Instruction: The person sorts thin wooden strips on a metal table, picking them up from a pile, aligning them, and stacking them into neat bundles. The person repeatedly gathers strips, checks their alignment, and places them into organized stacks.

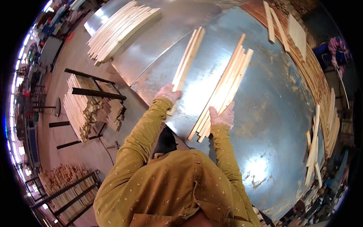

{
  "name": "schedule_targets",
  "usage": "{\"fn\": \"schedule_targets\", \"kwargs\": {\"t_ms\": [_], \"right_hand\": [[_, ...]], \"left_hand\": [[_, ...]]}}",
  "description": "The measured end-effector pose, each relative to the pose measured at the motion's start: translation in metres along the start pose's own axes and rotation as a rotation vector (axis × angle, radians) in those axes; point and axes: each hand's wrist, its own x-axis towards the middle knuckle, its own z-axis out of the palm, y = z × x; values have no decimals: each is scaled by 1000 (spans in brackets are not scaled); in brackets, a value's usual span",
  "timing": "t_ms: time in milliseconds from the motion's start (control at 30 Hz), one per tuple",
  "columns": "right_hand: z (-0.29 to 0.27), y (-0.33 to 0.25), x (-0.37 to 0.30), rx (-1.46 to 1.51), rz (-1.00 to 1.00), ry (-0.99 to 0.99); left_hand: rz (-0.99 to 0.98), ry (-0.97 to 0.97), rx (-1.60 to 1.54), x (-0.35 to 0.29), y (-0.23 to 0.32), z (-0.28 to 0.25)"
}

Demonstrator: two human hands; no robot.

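Note:
My left hand (168, 93), in what looks like a thin pale glove, is closed round a narrow bundle of wooden strips (189, 56). That bundle slants away from me over the left part of a shiny metal tabletop (261, 102). To its right lies a wider group of long wooden strips (226, 85), side by side with uneven ends. My right hand (223, 115) grips this group near its close end, with the thumb over the top and the other fingers along the right edge, partly hidden. A gap of bare metal separates the two bundles.
A large stack of strips (121, 30) lies at the table's far left. Black metal racks (99, 92) with piled wood stand on the floor at left. Loose strips (313, 147) lie along the right edge, beside a brown wooden border (308, 68). A seam crosses the metal.

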Motion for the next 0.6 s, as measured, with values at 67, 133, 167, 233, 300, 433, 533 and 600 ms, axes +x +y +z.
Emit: {"fn": "schedule_targets", "kwargs": {"t_ms": [67,133,167,233,300,433,533,600], "right_hand": [[8,-27,2,-39,-33,25],[13,-76,-1,11,-11,8],[24,-98,-5,33,-17,23],[48,-147,-12,122,-42,65],[85,-188,-2,120,-55,135],[161,-294,-19,433,-122,43],[212,-372,-21,326,-133,6],[225,-428,-40,377,-166,-176]], "left_hand": [[150,5,-404,11,-37,3],[202,120,-497,25,-91,0],[221,170,-543,23,-107,-11],[288,193,-790,4,-138,-63],[334,266,-822,-24,-158,-138],[319,513,-1061,-38,-294,-214],[186,926,-893,-54,-335,-252],[16,1206,-551,-53,-423,-250]]}}
